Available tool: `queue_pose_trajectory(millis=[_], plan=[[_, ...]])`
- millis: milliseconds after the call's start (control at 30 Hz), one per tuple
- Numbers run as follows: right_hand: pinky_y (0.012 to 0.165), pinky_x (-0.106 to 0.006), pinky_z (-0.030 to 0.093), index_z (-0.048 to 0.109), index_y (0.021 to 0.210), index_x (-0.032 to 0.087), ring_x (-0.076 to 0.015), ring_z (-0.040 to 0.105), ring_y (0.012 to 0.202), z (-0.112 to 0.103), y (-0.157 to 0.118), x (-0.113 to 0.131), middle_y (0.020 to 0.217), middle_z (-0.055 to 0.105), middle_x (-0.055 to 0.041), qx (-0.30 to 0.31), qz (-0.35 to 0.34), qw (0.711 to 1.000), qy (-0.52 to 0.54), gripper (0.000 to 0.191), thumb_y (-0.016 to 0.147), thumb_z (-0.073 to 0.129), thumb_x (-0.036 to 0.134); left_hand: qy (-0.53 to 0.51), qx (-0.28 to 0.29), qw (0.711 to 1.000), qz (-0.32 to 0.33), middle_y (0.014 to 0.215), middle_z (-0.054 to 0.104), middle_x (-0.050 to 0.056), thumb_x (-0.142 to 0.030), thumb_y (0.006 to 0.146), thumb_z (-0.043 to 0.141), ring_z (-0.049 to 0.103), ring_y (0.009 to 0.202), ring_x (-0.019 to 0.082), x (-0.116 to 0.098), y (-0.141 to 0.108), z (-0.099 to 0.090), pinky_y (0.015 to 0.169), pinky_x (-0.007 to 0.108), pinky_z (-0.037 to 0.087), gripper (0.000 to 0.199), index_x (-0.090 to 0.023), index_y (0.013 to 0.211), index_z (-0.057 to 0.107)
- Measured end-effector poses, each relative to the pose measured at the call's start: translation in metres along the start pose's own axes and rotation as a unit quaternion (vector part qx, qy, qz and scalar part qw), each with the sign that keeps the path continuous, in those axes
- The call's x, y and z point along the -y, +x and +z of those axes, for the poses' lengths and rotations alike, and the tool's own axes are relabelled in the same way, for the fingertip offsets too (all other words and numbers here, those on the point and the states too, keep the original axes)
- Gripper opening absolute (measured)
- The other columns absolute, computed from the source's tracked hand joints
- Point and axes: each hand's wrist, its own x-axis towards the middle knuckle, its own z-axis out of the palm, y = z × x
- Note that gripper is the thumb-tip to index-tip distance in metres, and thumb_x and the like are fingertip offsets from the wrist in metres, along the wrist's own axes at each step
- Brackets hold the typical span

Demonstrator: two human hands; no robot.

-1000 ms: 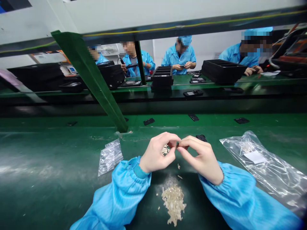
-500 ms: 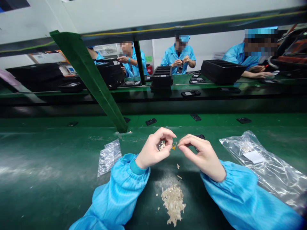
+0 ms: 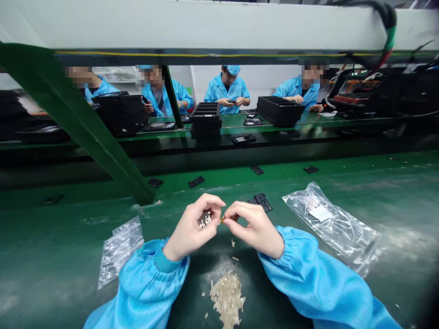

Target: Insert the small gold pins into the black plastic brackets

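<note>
Our right hand (image 3: 252,226) has moved in beside our left hand (image 3: 192,228) and now pinches a small orange piece (image 3: 222,220), so we judge that piece is the one being handled. Our left curls around pale bits (image 3: 205,220); whether its fingertips touch the piece, we cannot tell. A pale pile (image 3: 227,297) lies on our green table (image 3: 37,256); 4 people (image 3: 228,91) work opposite.

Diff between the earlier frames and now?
View swung right, so the scene sits further left in frame. Since half a second ago, the right hand has closed the gap to the left hand and appears to pinch a small orange piece between them. Unchanged: pale bits cupped in the left hand, the pale pile, both plastic bags.
</note>
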Motion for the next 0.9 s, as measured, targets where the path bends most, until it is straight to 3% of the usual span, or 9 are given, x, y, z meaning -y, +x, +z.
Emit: queue_pose_trajectory(millis=[233, 367, 500, 767, 900], plan=[[0.056, -0.022, 0.044, 0.053, 0.07, 0.018, -0.0104, 0.053, 0.058, -0.008, 0.001, 0.003, 0.064, 0.057, -0.0005, 0.003, -0.007, 1.0, -0.024, 0.013, 0.081, 0.05, 0.011, -0.145, -0.043, 0.987, -0.056, 0.066, 0.048, -0.004, -0.011, 0.071, 0.055, 0.044, 0.058, 0.007, 0.002, 0.004, -0.002, 0.055, 0.02, 0.036, 0.025, -0.018, 0.094, 0.05], [0.056, -0.025, 0.042, 0.054, 0.071, 0.018, -0.0123, 0.051, 0.06, -0.011, 0.001, 0.005, 0.063, 0.057, -0.002, 0.029, -0.086, 0.994, -0.067, 0.016, 0.085, 0.048, 0.014, -0.271, -0.078, 0.951, -0.129, 0.061, 0.049, -0.005, -0.013, 0.067, 0.059, 0.04, 0.054, 0.006, 0.003, 0.009, -0.003, 0.05, 0.018, 0.031, 0.022, -0.016, 0.087, 0.05], [0.056, -0.027, 0.041, 0.054, 0.07, 0.018, -0.0136, 0.048, 0.058, -0.007, -0.001, 0.005, 0.062, 0.057, -0.0027, 0.024, -0.126, 0.983, -0.129, 0.015, 0.084, 0.051, 0.016, -0.343, -0.055, 0.917, -0.194, 0.06, 0.049, -0.005, -0.012, 0.063, 0.059, 0.041, 0.051, 0.005, 0.001, 0.011, -0.002, 0.05, 0.018, 0.03, 0.023, -0.016, 0.083, 0.05], [0.058, -0.028, 0.044, 0.058, 0.081, 0.02, -0.015, 0.05, 0.065, -0.002, -0.004, 0.002, 0.075, 0.056, -0.0051, -0.039, -0.137, 0.974, -0.178, 0.013, 0.078, 0.054, 0.008, -0.387, -0.015, 0.887, -0.251, 0.061, 0.053, -0.004, -0.01, 0.059, 0.058, 0.045, 0.052, 0.005, -0.002, 0.009, 0.006, 0.052, 0.018, 0.033, 0.024, -0.016, 0.082, 0.052], [0.058, -0.029, 0.043, 0.057, 0.076, 0.019, -0.0149, 0.049, 0.065, -0.003, -0.003, -0.004, 0.074, 0.055, -0.0049, -0.051, -0.132, 0.969, -0.2, 0.014, 0.078, 0.052, 0.006, -0.334, -0.006, 0.908, -0.252, 0.063, 0.052, -0.004, -0.014, 0.063, 0.057, 0.046, 0.053, 0.005, 0.004, 0.011, 0.005, 0.054, 0.019, 0.037, 0.023, -0.016, 0.085, 0.05]])
